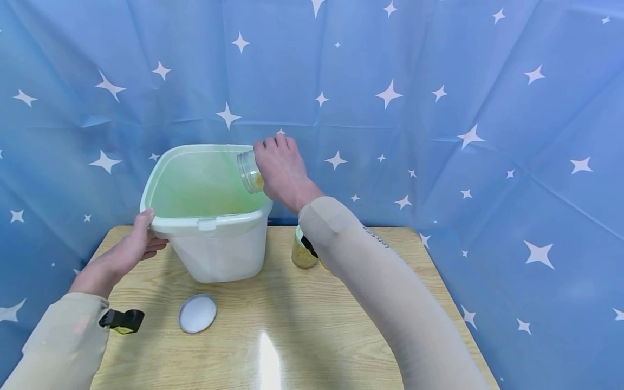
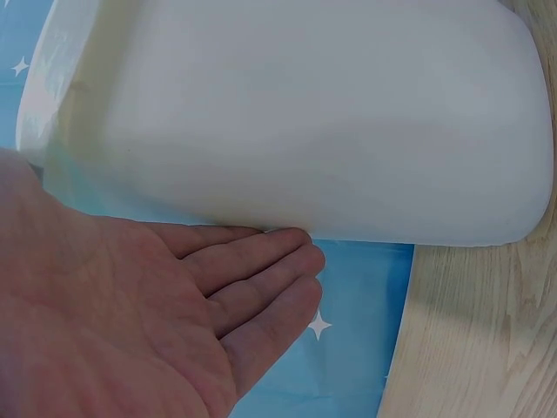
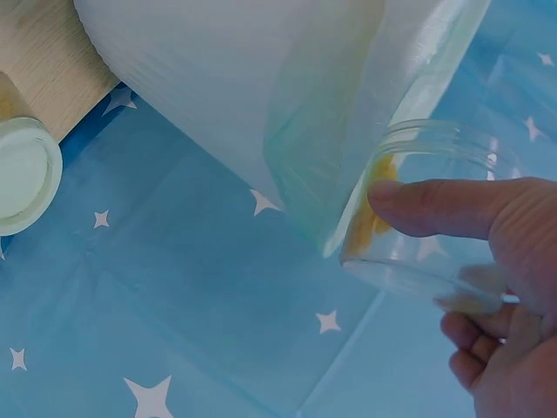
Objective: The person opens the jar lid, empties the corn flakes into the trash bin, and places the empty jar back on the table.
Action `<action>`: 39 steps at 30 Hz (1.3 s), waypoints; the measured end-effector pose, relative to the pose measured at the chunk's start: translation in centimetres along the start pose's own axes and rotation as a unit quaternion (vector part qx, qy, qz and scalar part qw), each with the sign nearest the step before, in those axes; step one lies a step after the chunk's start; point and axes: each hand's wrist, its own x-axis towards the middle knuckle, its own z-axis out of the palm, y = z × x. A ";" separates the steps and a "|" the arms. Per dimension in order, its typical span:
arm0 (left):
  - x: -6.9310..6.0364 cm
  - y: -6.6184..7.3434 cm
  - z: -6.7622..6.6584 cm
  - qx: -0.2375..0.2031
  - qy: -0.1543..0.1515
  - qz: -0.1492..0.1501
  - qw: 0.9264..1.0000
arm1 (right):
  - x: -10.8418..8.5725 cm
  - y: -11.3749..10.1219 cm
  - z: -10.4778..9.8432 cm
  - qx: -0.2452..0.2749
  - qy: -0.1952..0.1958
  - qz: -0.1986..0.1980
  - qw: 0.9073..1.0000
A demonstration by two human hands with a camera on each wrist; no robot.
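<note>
A white trash bin [image 1: 214,249] with a pale green liner [image 1: 195,184] stands on the table. My left hand [image 1: 131,246] holds its near-left rim, thumb over the edge and fingers beneath it. In the left wrist view, the fingers [image 2: 261,270] lie nearly straight along the bin's side. Above the bin's right rim, my right hand [image 1: 283,168] grips a clear jar [image 1: 247,172] tipped on its side, its mouth toward the bin's inside. Something yellow [image 3: 383,165] is within the jar, partly covered by the thumb; its kind is unclear.
A round white lid [image 1: 197,313] with a metallic rim lies before the bin. Right of the bin stands a jar [image 1: 304,255] with yellowish contents and a pale green lid, partly behind the right sleeve. A blue star-patterned curtain [image 1: 439,162] hangs close around the wooden table [image 1: 322,325].
</note>
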 end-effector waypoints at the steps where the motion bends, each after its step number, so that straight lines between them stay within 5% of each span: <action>1: 0.0 0.0 0.0 0.000 0.000 0.000 1.000 | 0.0 0.0 0.0 -0.002 0.003 -0.001 1.000; 39: 0.1 0.0 0.1 -0.005 -0.001 -0.006 1.000 | -0.2 -0.1 0.2 -0.027 0.025 -0.032 0.999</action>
